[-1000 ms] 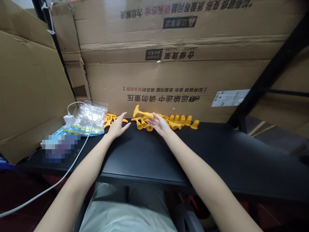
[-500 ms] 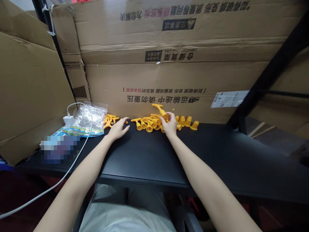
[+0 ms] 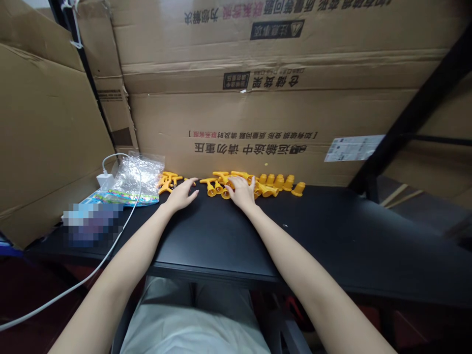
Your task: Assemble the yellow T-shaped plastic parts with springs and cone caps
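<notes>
My right hand (image 3: 242,193) reaches over a pile of yellow plastic pieces with T-shaped handles and hollow flared ends, its fingers apart and touching the pile. It covers several of them. One such T-handled piece (image 3: 211,188) lies just left of it, hollow end facing me. My left hand (image 3: 180,195) rests on the table with fingers apart, holding nothing. Beyond its fingertips is a small yellow piece (image 3: 190,181), partly hidden. A heap of yellow T-shaped handles (image 3: 167,182) lies to its left. Several yellow flared caps (image 3: 298,189) stand right of the pile.
A clear plastic bag (image 3: 138,179) and a white charger plug (image 3: 105,181) lie at the left, with a white cable (image 3: 99,268) running over the black table (image 3: 221,241). A cardboard sheet (image 3: 258,113) walls the back; a black metal post (image 3: 405,113) slants at the right.
My right hand has let go of a T-handled yellow piece, which now lies on the pile, and moved left and slightly down. My left hand has hardly moved.
</notes>
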